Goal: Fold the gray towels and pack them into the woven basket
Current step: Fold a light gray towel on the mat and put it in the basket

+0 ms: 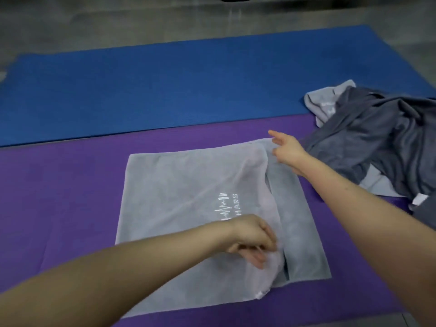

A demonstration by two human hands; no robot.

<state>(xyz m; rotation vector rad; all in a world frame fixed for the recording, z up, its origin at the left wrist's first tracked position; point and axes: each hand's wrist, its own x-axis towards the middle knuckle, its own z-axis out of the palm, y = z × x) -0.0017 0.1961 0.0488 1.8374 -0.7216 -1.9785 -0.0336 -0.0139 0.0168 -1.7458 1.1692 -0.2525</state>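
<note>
left hand (253,239): curled, pinching folded edge of towel (184,185)
right hand (287,151): forefinger straight, at far corner of towel; cannot tell if grasping
pile (377,138): crumpled, beside right hand

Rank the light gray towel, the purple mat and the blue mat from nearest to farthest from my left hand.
1. light gray towel: held in the grip of the left hand, centre.
2. purple mat: directly under the towel, showing around it.
3. blue mat: beyond the purple mat's far edge.
</note>
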